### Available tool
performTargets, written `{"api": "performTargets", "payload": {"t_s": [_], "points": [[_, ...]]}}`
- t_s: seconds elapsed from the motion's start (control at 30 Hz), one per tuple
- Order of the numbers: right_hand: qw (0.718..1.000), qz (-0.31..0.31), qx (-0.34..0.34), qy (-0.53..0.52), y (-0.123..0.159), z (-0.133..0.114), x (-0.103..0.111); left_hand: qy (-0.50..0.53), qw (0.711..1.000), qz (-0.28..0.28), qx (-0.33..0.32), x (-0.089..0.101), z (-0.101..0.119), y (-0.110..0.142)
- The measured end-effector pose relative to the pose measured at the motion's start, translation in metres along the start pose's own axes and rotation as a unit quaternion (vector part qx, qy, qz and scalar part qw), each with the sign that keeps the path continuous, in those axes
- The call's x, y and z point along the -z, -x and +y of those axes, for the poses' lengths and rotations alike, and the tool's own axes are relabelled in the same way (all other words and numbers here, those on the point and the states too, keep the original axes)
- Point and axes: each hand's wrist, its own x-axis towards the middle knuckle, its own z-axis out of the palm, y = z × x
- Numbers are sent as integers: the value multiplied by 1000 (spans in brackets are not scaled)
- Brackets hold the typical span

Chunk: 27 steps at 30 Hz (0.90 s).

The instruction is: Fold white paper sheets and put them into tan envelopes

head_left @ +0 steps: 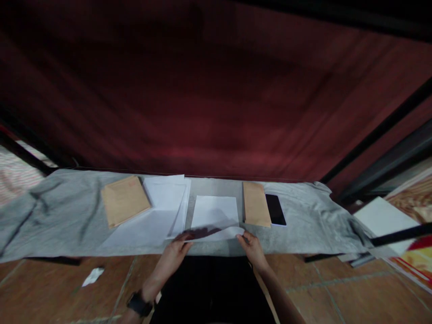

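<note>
A white sheet of paper (216, 210) lies in front of me on the grey cloth, its near edge lifted and curling upward. My left hand (178, 246) pinches the left corner of that edge between thumb and fingers. At the right corner, my right hand (249, 245) grips the same sheet. Left of it spread several loose white sheets (165, 198), partly under a stack of brown envelopes (124, 200). Another brown envelope or small stack (255, 204) lies to the right, beside a dark-screened phone (276, 209).
The grey cloth (303, 216) covers a long narrow surface. Behind it hangs a dark red curtain (216, 112) between black metal bars (381, 135). A crumpled white scrap (93, 276) lies on the tiled floor (354, 297). A white board-like item (384, 220) stands at the right.
</note>
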Motion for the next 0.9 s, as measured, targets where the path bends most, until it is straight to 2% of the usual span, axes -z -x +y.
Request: {"api": "performTargets", "payload": {"t_s": [0.13, 0.27, 0.43, 0.53, 0.63, 0.77, 0.9], "points": [[1000, 30, 0, 7, -7, -5, -2, 28, 998, 15, 46, -4, 6, -5], [994, 60, -3, 91, -14, -9, -9, 56, 996, 52, 54, -10, 8, -16], [966, 69, -31, 248, -25, -15, -19, -40, 991, 94, 86, -15, 16, -31], [949, 58, -48, 308, -33, -18, -22, -120, 982, 81, 123, -13, 29, -39], [943, 49, -56, 325, -41, -20, -23, -200, 966, 50, 155, -8, 44, -49], [935, 40, -70, 347, -53, -25, -24, -275, 946, 21, 172, -4, 57, -61], [925, 35, -86, 370, -62, -33, -26, -312, 933, 21, 178, -6, 63, -70]]}}
